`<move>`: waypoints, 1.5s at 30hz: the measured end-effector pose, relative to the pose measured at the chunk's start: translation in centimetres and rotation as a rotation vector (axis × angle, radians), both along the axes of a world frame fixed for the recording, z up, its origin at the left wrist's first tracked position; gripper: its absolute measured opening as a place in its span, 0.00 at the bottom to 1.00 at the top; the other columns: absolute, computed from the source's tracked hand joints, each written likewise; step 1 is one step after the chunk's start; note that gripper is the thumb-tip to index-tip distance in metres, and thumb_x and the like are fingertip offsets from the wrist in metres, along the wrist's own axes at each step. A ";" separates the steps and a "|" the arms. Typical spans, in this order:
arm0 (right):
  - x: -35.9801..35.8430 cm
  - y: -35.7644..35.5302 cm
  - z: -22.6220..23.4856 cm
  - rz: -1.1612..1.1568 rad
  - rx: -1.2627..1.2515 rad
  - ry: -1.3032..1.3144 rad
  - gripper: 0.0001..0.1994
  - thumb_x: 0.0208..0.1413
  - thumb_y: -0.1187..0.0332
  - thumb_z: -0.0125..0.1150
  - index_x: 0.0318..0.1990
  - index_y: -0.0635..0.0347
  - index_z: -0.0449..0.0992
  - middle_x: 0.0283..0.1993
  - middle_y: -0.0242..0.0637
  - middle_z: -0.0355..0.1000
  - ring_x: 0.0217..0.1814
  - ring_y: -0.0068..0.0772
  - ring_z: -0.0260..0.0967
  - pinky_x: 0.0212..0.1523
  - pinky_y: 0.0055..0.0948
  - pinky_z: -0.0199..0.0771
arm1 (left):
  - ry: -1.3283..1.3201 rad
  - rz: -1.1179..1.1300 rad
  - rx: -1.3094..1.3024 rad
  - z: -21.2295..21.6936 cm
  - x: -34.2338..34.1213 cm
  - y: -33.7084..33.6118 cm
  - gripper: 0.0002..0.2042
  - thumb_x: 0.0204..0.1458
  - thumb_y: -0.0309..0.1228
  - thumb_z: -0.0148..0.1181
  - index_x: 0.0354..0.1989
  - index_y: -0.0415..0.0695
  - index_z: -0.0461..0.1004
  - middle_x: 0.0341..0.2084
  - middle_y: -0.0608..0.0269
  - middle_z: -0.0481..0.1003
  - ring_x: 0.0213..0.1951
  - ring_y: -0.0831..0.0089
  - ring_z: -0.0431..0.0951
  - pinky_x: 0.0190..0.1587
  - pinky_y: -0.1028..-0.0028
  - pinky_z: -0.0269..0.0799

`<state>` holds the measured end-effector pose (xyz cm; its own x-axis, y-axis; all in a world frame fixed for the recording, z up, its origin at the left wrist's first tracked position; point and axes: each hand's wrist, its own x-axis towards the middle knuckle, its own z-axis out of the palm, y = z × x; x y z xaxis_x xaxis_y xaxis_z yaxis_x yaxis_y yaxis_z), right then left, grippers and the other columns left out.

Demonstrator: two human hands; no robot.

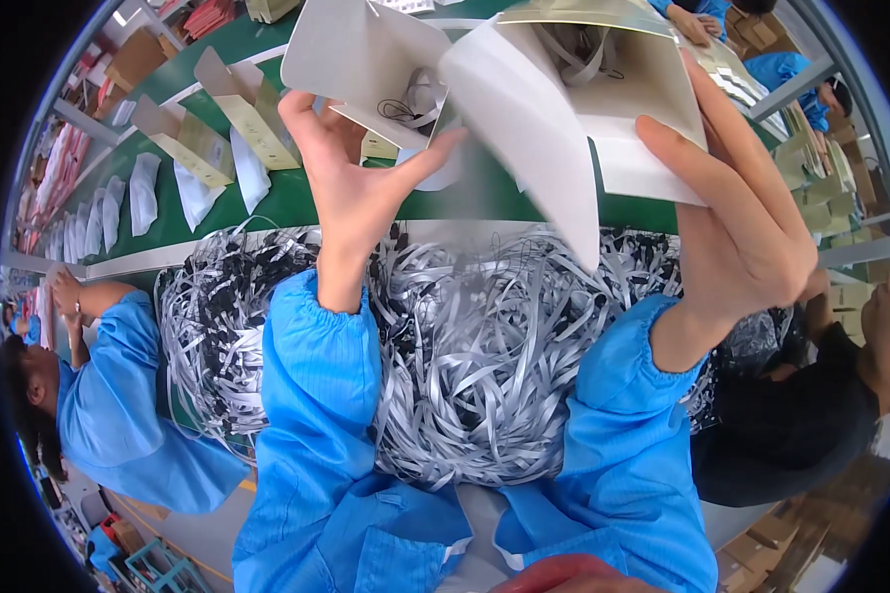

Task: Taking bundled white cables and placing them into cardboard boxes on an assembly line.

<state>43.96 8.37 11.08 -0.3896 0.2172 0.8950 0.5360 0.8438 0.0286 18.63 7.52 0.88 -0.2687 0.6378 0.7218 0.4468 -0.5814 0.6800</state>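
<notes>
My left hand [351, 183] is closed round the lower end of an open box [336, 49], thumb on one side and fingers on the other. A grey strap with thin black cord [425, 97] lies inside that box. In my right hand [752, 212] is a second open box [653, 94], tilted, its mouth toward me; a long white flap [524, 119] hangs from it, smeared by motion. Another grey strap [593, 64] shows deep inside this box. Below both hands lies a large heap of grey lanyards [475, 366] with black cords and fittings.
Open cream boxes [252, 119] and several white pouches [143, 193] line the green bench [297, 203] at left. A co-worker in blue [119, 395] sits at left, a person in black [791, 415] at right. More people and cartons are at the far right.
</notes>
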 end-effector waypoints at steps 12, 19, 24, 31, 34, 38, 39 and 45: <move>4.1 6.7 -4.1 -0.440 -0.413 0.355 0.13 0.49 0.70 0.75 0.41 0.65 0.82 0.30 0.43 0.79 0.29 0.22 0.70 0.35 0.25 0.74 | -0.116 -0.084 0.054 -0.5 0.4 -0.6 0.46 0.34 0.28 0.81 0.64 0.40 0.59 0.54 0.49 0.71 0.57 0.54 0.75 0.60 0.58 0.73; 8.3 13.2 -10.9 -0.545 -0.640 0.243 0.22 0.52 0.63 0.75 0.50 0.66 0.78 0.29 0.42 0.78 0.29 0.23 0.70 0.34 0.30 0.73 | -0.414 -0.434 -0.117 -0.8 0.9 -1.6 0.44 0.44 0.40 0.74 0.68 0.39 0.56 0.60 0.45 0.66 0.61 0.49 0.71 0.60 0.46 0.71; 6.4 7.9 -4.6 -0.270 -0.438 0.357 0.24 0.56 0.60 0.71 0.55 0.67 0.76 0.40 0.41 0.80 0.28 0.22 0.72 0.32 0.20 0.70 | -0.633 -0.706 -0.227 -1.0 0.9 -2.4 0.44 0.51 0.49 0.69 0.70 0.38 0.55 0.65 0.42 0.63 0.64 0.45 0.68 0.60 0.38 0.70; -2.5 -6.0 1.4 0.248 -0.940 0.078 0.30 0.48 0.78 0.61 0.61 0.78 0.65 0.31 0.37 0.77 0.16 0.17 0.66 0.18 0.17 0.61 | 0.362 -0.137 0.228 -0.5 0.5 -1.2 0.44 0.37 0.33 0.83 0.64 0.34 0.65 0.56 0.47 0.73 0.54 0.53 0.78 0.53 0.55 0.80; -2.8 -6.5 1.5 0.161 -1.046 -0.062 0.28 0.47 0.78 0.61 0.60 0.72 0.67 0.27 0.39 0.76 0.16 0.22 0.69 0.18 0.19 0.64 | 0.484 0.004 0.284 1.3 0.9 -1.7 0.41 0.34 0.26 0.84 0.61 0.34 0.69 0.52 0.49 0.76 0.51 0.57 0.80 0.51 0.59 0.80; -2.6 -6.5 1.4 0.065 -1.147 -0.195 0.27 0.46 0.79 0.61 0.59 0.66 0.70 0.22 0.40 0.75 0.17 0.26 0.72 0.19 0.22 0.68 | 0.511 0.041 0.310 -0.9 -0.3 -2.0 0.36 0.38 0.28 0.82 0.59 0.34 0.71 0.51 0.50 0.77 0.49 0.60 0.81 0.50 0.62 0.79; -2.8 -6.6 0.8 0.020 -1.126 -0.222 0.24 0.46 0.78 0.62 0.56 0.65 0.73 0.23 0.41 0.76 0.17 0.28 0.73 0.19 0.23 0.69 | -0.003 -0.186 0.138 -1.8 -0.2 -2.6 0.37 0.37 0.29 0.82 0.58 0.34 0.71 0.50 0.49 0.77 0.48 0.60 0.81 0.50 0.62 0.79; -3.2 -6.7 -0.7 -0.039 -0.948 -0.273 0.14 0.50 0.74 0.66 0.46 0.63 0.79 0.23 0.42 0.76 0.18 0.32 0.74 0.20 0.25 0.72 | 0.088 0.037 0.190 -8.0 -3.4 -2.4 0.37 0.39 0.31 0.81 0.59 0.33 0.70 0.50 0.47 0.77 0.48 0.59 0.81 0.52 0.61 0.78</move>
